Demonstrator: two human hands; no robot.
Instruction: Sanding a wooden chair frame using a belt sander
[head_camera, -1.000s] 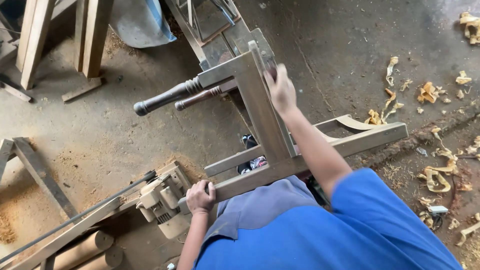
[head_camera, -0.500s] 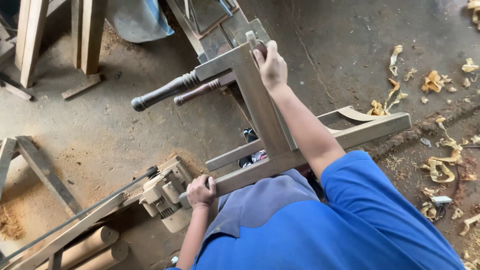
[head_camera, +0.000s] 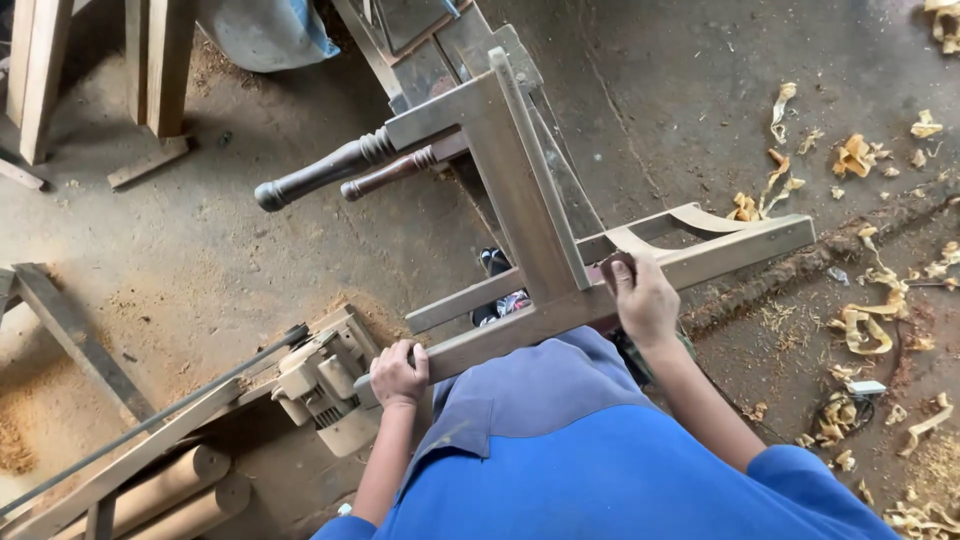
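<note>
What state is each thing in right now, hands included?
Chair frame: unfinished, tipped on its side, held up off the floor.
Left hand: closed around the frame's lower rail end.
Right hand: gripping the rail near the joint.
Turned legs: dark, sticking out leftward.
Motor: on the floor, beside the left hand.
Shavings: scattered on the floor.

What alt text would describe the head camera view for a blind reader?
A person in a blue shirt grips an unfinished wooden chair frame, left hand at one rail end, right hand mid-rail. Wood shavings litter the concrete floor.

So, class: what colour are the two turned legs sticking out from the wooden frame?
Dark brown turned legs, against the pale unfinished frame; head view.
</note>
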